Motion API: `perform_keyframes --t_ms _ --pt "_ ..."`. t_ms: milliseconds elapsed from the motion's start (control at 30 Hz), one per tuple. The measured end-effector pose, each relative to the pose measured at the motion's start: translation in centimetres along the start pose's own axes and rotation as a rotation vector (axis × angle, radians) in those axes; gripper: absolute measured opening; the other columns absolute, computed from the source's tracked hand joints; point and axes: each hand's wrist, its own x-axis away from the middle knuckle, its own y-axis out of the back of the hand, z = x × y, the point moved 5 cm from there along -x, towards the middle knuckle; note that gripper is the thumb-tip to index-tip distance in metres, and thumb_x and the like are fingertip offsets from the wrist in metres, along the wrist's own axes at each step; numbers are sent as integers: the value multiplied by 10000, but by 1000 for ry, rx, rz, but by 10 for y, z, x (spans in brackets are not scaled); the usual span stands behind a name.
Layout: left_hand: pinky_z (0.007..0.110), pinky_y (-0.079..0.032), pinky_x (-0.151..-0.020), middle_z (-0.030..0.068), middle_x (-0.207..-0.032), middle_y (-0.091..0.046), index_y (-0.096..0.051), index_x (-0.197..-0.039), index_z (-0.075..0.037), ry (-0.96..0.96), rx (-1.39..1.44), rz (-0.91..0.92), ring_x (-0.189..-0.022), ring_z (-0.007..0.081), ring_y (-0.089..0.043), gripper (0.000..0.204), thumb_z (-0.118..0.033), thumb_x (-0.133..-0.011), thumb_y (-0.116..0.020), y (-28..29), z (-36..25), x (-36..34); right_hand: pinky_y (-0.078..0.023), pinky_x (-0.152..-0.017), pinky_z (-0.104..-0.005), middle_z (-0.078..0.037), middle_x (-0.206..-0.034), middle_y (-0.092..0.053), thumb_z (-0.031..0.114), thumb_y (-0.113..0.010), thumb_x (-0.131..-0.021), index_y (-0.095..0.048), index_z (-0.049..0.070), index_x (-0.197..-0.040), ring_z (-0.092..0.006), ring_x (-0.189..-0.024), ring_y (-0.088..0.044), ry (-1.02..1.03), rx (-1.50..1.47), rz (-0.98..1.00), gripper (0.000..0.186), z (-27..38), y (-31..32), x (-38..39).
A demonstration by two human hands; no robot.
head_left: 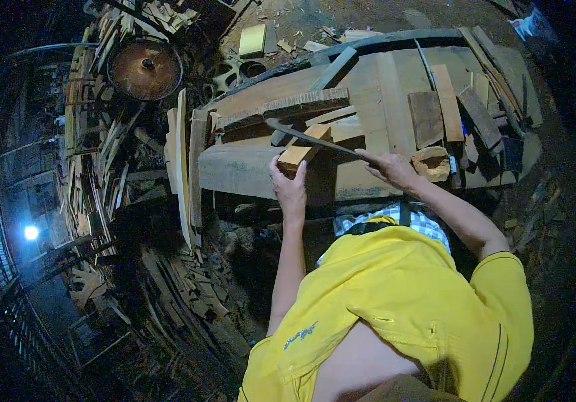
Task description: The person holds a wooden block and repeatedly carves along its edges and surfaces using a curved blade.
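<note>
Left grip is holding the wood block at the bench's near edge. Right grip is holding a long blade, slanting across the block; contact unclear. Planks are crowding behind. A wood lump is sitting beside the right wrist, some bench surface showing between block and lump.
</note>
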Motion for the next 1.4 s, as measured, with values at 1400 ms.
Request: perform_keyframes --t_ms 1400 --pt "297 -460 -834 144 -1132 -509 -307 -1320 -30 171 240 99 -999 190 -536 618 -74 -810 -654 12 9 12 -495 -596 -448 -159 -796 -610 257 -555 -875 -397 299 -1333 -343 -667 -608 3 79 24 486 19 14 1"
